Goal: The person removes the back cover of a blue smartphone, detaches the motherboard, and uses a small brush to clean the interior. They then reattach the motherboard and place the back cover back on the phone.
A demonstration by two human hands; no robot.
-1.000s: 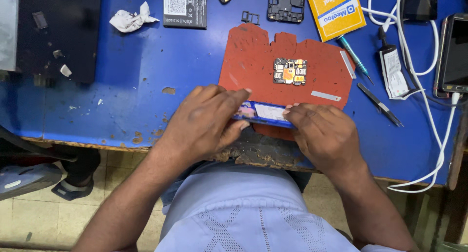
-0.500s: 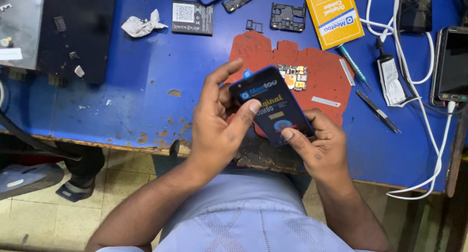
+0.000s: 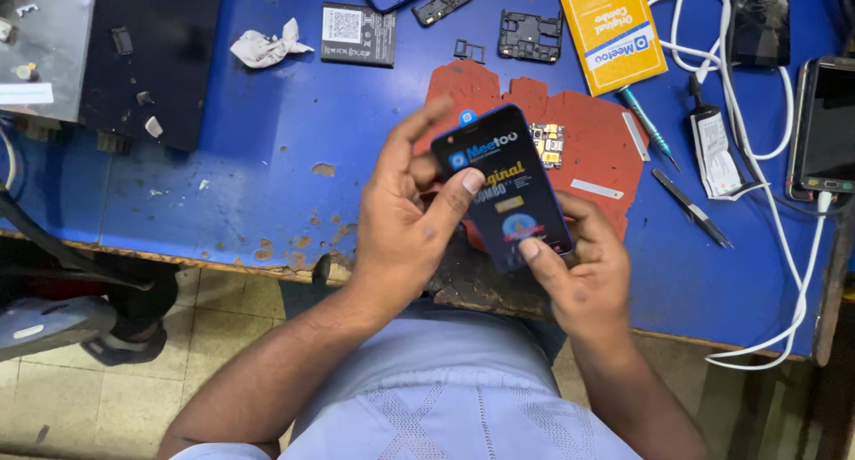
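Both hands hold a dark phone display panel [image 3: 504, 186] with a printed sticker on its face, lifted above the table's near edge. My left hand [image 3: 405, 219] grips its left side, thumb pressing the face and fingers spread. My right hand [image 3: 583, 268] supports its lower right corner from beneath, one fingertip on the face. Behind the panel lies a red work mat [image 3: 592, 148] with a small circuit board [image 3: 549, 144] on it.
On the blue table [image 3: 267, 157] lie a battery [image 3: 358, 34], crumpled tissue [image 3: 263, 47], black frame parts [image 3: 529, 35], a yellow packet [image 3: 610, 28], a screwdriver [image 3: 648, 126], tweezers [image 3: 692, 208], a glue tube [image 3: 712, 144], white cables [image 3: 793, 246] and phones [image 3: 828, 126] at right.
The hands lifted the panel off the mat at the table edge, turned its stickered face up and raised it toward the camera. The left fingers have spread.
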